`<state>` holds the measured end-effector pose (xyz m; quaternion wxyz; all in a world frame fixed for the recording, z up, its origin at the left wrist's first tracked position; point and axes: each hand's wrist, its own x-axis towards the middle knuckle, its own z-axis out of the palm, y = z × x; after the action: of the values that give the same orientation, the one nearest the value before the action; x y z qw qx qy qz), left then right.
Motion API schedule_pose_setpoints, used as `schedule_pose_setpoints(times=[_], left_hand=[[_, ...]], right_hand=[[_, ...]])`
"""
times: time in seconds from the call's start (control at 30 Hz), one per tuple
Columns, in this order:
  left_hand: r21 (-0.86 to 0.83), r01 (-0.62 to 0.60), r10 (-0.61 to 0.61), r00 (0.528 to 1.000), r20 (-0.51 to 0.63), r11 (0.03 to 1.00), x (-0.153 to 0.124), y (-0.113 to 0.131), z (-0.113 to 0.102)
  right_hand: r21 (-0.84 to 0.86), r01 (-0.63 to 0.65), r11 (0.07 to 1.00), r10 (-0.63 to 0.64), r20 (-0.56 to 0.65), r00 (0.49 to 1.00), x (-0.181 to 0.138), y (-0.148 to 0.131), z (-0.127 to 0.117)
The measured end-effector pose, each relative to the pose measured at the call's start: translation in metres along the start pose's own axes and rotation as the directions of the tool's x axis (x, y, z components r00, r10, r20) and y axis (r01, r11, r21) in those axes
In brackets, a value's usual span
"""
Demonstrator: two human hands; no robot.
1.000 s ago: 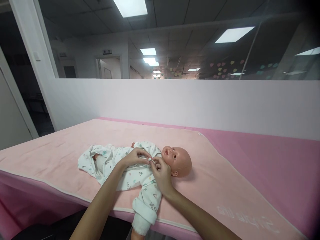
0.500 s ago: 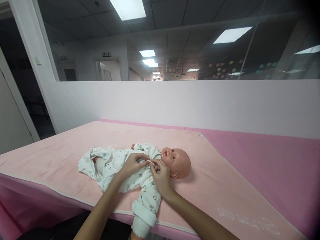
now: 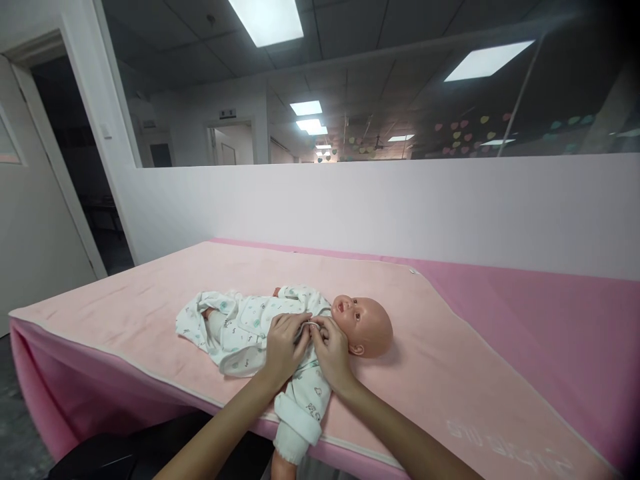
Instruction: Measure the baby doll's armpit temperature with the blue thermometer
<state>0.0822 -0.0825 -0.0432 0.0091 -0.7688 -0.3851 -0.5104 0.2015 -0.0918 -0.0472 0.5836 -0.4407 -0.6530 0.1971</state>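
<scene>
A baby doll (image 3: pixel 367 327) lies on its back, its head to the right, dressed in a white printed outfit (image 3: pixel 245 327). One sleeve with a turned-back cuff (image 3: pixel 300 417) hangs toward the near edge. At the chest, just below the doll's chin, a thin white tie (image 3: pixel 313 324) spans both sets of fingertips. My left hand (image 3: pixel 286 343) pinches one part of it, fingers closed. Closed in a pinch as well, my right hand (image 3: pixel 331 350) holds the tie beside the doll's neck. Parts of the tie are hidden behind my fingers.
Under the doll is a peach mat (image 3: pixel 450 373) on a pink cover (image 3: pixel 540 320) that drapes over the near edge. A low white wall (image 3: pixel 375 207) with glass above it stands behind. At far left is a door (image 3: pixel 40 213).
My left hand has turned more upright and moved closer in against my right hand. The whole view has shifted slightly, so the doll appears further right.
</scene>
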Motion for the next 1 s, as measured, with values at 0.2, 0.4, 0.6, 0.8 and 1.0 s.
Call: schedule_pose_setpoints(times=[0.2,0.4,0.6,0.8,1.0], left_hand=[[0.004,0.001,-0.001,0.998,-0.057,1.000,-0.0028,0.0033,0.0029],[0.034,0.022,-0.018,0.995,-0.094,0.999,-0.0032,0.0030,0.0066],[0.028,0.033,-0.030,0.995,-0.092,0.999,-0.0049,0.0011,0.0082],[0.034,0.030,-0.026,0.994,-0.107,0.999,-0.0055,0.0000,0.0085],[0.047,0.049,-0.043,0.990,-0.134,0.998,-0.0075,-0.0012,0.0086]], right_hand=[[0.066,-0.056,0.996,0.054,0.028,0.998,-0.0009,0.0001,-0.0001],[0.079,-0.032,0.996,0.029,0.032,0.999,-0.0009,-0.0017,-0.0009],[0.047,-0.034,0.998,0.033,0.012,0.999,0.0005,0.0022,-0.0008],[0.066,-0.042,0.997,0.042,0.010,0.999,0.0003,0.0027,0.0002],[0.075,-0.063,0.995,0.065,-0.024,0.998,-0.0003,-0.0009,0.0005]])
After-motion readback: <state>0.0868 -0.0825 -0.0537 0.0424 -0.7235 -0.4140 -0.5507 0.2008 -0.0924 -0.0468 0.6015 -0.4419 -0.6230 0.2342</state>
